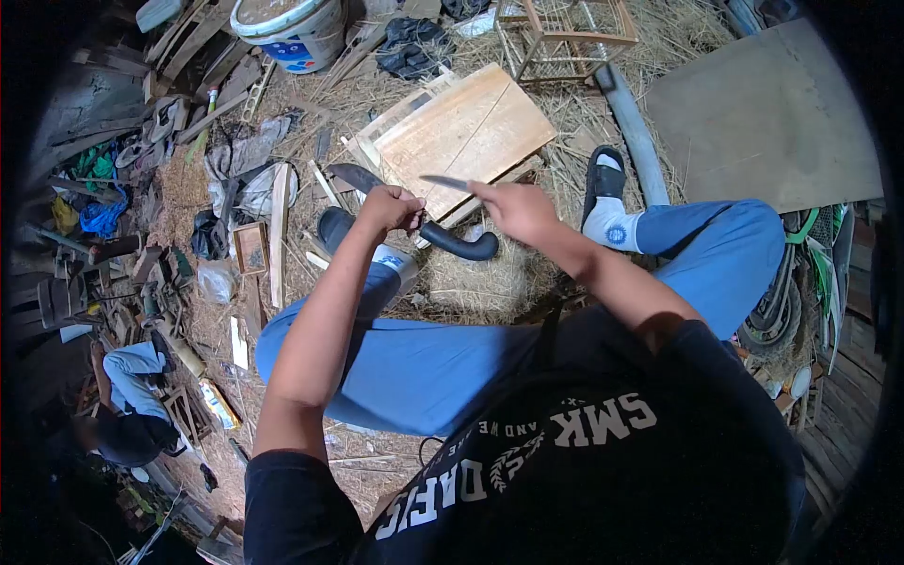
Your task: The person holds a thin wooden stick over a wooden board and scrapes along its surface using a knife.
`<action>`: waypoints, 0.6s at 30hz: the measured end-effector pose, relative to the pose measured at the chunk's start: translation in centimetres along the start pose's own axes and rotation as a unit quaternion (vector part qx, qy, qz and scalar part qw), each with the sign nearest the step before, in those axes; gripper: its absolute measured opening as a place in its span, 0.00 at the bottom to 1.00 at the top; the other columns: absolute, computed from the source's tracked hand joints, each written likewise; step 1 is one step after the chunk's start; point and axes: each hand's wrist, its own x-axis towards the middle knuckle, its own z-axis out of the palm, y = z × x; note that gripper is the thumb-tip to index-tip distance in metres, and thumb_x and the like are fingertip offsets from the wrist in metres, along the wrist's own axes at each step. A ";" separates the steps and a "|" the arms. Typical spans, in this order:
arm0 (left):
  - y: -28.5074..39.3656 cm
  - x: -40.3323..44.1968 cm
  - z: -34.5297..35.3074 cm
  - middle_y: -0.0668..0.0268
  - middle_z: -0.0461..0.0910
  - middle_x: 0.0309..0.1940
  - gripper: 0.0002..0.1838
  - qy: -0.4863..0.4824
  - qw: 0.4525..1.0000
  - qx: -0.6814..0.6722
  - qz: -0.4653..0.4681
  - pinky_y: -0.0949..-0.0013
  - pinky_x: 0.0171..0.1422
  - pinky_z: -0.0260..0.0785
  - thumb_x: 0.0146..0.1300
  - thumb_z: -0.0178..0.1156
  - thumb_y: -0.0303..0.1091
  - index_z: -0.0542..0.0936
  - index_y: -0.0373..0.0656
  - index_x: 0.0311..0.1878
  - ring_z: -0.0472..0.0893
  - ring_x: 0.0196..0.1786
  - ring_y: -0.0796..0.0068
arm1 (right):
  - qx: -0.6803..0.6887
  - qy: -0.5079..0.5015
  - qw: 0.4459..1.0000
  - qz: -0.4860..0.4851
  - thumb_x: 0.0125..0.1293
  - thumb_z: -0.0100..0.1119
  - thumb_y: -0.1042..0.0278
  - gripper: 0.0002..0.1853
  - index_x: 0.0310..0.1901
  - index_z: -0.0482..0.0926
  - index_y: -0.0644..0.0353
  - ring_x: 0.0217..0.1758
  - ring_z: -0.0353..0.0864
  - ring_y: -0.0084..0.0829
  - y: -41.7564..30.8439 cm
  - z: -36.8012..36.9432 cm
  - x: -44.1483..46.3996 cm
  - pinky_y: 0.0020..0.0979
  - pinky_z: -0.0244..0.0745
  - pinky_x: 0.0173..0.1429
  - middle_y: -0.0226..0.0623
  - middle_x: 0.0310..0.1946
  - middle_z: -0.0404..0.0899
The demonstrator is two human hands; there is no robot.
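Note:
My left hand (388, 209) is closed around a machete with a curved black handle (461, 243), near where blade and handle meet. Its dark, broad blade (354, 177) sticks out beyond my fingers to the upper left, while the hooked handle end points right, toward my knees. My right hand (520, 213) is closed on a small knife (444, 182). That knife's blade points left, toward my left hand and apart from it. The knife's handle is hidden in my fist. Beneath both tools lies a pale wooden board (466, 127).
Straw covers the ground. A white bucket (294, 42) stands at the top beside a black plastic bag (414, 47). A wooden frame (565, 42) is at the upper right, near a large flat sheet (767, 118). Another person (132, 400) sits at the lower left.

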 end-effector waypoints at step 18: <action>-0.2 0.5 -0.1 0.63 0.84 0.23 0.12 0.003 1.000 -0.005 0.003 0.70 0.31 0.76 0.67 0.73 0.31 0.84 0.37 0.29 0.82 0.24 0.73 | -0.098 -0.013 0.990 0.103 0.78 0.48 0.57 0.21 0.69 0.76 0.28 0.36 0.89 0.52 3.4 -3.5 2.5 0.54 0.83 0.42 0.50 0.34 0.88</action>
